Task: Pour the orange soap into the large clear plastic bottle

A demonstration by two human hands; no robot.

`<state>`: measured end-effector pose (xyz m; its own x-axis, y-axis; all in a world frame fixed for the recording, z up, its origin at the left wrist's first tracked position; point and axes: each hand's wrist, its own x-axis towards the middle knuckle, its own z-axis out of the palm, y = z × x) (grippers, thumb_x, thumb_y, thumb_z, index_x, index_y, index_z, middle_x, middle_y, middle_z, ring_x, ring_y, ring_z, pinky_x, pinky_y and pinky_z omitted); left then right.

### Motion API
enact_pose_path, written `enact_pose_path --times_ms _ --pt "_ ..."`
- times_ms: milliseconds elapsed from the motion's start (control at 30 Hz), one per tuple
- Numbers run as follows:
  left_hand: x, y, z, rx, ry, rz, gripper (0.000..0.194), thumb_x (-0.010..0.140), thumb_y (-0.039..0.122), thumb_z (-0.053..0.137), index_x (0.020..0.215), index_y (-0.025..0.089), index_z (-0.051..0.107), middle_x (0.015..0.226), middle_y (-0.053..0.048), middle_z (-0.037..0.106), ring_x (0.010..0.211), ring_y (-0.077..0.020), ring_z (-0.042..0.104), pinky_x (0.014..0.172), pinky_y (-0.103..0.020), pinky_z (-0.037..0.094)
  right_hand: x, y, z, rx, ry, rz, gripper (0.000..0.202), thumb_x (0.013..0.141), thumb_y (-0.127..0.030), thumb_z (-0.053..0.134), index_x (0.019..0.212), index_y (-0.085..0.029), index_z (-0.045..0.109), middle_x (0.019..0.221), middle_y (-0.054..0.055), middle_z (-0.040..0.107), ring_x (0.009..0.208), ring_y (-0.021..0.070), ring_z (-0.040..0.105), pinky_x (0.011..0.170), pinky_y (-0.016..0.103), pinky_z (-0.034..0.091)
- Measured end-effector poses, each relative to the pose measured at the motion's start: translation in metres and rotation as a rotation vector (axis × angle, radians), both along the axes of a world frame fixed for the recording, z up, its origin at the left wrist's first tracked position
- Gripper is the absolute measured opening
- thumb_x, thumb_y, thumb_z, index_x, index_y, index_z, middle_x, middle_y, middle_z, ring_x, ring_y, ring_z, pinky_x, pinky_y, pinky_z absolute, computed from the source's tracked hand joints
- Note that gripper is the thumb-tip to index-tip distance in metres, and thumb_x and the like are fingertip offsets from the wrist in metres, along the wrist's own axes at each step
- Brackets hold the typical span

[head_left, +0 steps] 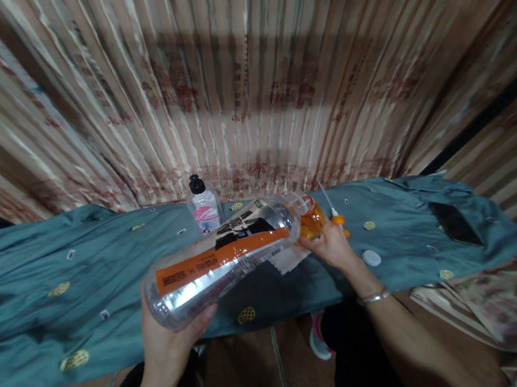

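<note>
My left hand [175,334] is wrapped round the base of a large clear plastic bottle [224,258] with an orange, black and silver label. The bottle is tilted, its neck pointing right and slightly up in view. At its mouth is a smaller orange bottle [310,219], gripped by my right hand [330,244]. The two bottle mouths meet or overlap; I cannot tell whether liquid is passing. Just beyond my right hand lies an orange pump head [338,220] with a thin white tube. A white round cap [371,258] rests near my right wrist.
A clear bottle with a black cap [197,187] and pink label stands at the back of the green cloth [118,268]. A whitish paper [291,259] lies under the bottles. At the right is a black phone [454,224]. A striped curtain [221,81] hangs behind.
</note>
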<state>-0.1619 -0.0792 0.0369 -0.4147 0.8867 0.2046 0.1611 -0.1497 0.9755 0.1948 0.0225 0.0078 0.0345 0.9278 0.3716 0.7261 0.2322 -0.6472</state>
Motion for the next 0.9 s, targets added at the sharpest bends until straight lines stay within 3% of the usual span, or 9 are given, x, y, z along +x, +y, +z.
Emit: enact_pose_path --times_ms 267,500,700,900 --pt "-0.007 0.012 0.004 -0.009 -0.079 -0.044 0.096 0.041 0.042 0.108 0.126 0.022 0.067 0.116 -0.008 0.083 0.111 -0.0343 0.081 0.099 -0.045 0.068 0.0 0.001 -0.003 -0.012 0.019 -0.001 0.069 0.085 -0.053 0.083 0.144 -0.019 0.069 0.132 0.017 0.084 0.12 0.0391 0.083 0.105 0.053 0.067" --pt "0.012 0.01 0.006 0.02 -0.143 -0.017 0.091 0.051 0.045 0.105 0.131 0.025 0.067 0.123 -0.008 0.082 0.117 -0.0348 0.079 0.104 -0.049 0.067 0.002 0.002 -0.003 -0.018 0.032 -0.005 0.065 0.084 -0.055 0.081 0.138 -0.02 0.071 0.129 0.016 0.085 0.115 0.0385 0.084 0.103 0.054 0.067" --pt "0.011 0.015 0.003 0.038 -0.155 -0.024 0.092 0.044 0.042 0.106 0.127 0.027 0.068 0.116 -0.007 0.083 0.111 -0.0351 0.08 0.103 -0.049 0.067 0.001 0.0 -0.003 0.01 0.029 -0.017 0.059 0.085 -0.058 0.079 0.131 -0.021 0.072 0.123 0.016 0.085 0.112 0.0379 0.083 0.096 0.051 0.067" --pt "0.011 0.015 0.017 -0.006 -0.15 -0.038 0.076 0.042 0.041 0.102 0.109 0.028 0.069 0.11 -0.007 0.085 0.108 -0.0381 0.081 0.108 -0.054 0.066 0.001 -0.001 -0.002 0.01 -0.003 -0.026 0.059 0.085 -0.06 0.079 0.129 -0.02 0.074 0.117 0.015 0.086 0.107 0.0378 0.083 0.094 0.051 0.067"
